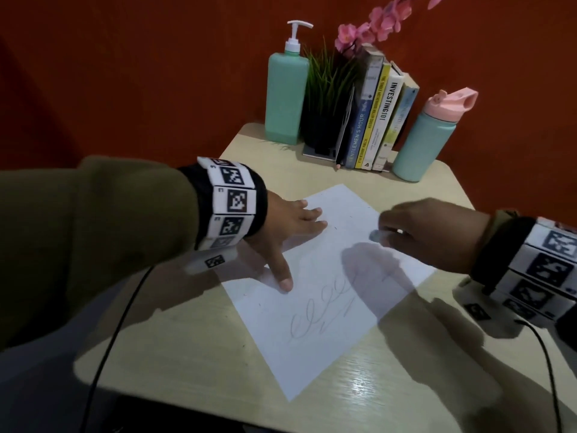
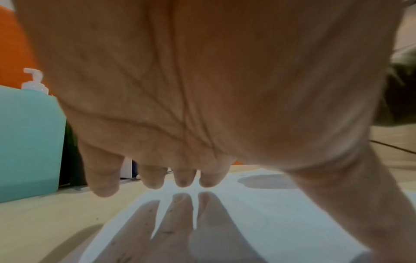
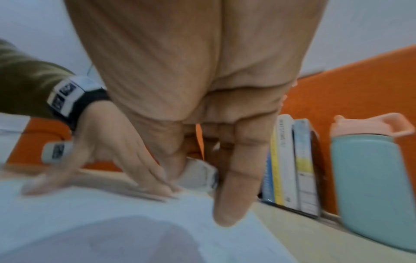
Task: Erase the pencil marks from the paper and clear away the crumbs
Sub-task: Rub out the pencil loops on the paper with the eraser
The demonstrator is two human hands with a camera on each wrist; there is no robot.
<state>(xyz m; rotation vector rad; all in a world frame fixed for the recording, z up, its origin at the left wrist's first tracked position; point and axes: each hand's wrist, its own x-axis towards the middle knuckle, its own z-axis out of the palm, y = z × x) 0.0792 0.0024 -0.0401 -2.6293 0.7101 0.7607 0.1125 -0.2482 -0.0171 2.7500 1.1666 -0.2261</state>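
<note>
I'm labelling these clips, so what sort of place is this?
Probably a home study corner: a small pale wood-grain table against an orange-red wall, with a row of upright paperback books, a mint-green pump bottle and a white sheet of paper.

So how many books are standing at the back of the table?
5 spines show, in one upright row between the plant and the water bottle: grey, blue, yellow, white, and pale blue. A thin one may be hidden.

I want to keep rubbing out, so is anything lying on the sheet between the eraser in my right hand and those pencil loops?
Nothing visible. The eraser in the right hand sits over bare paper, and the pencil loops lie nearer you. The left hand presses the sheet's left edge, beside that path.
</note>
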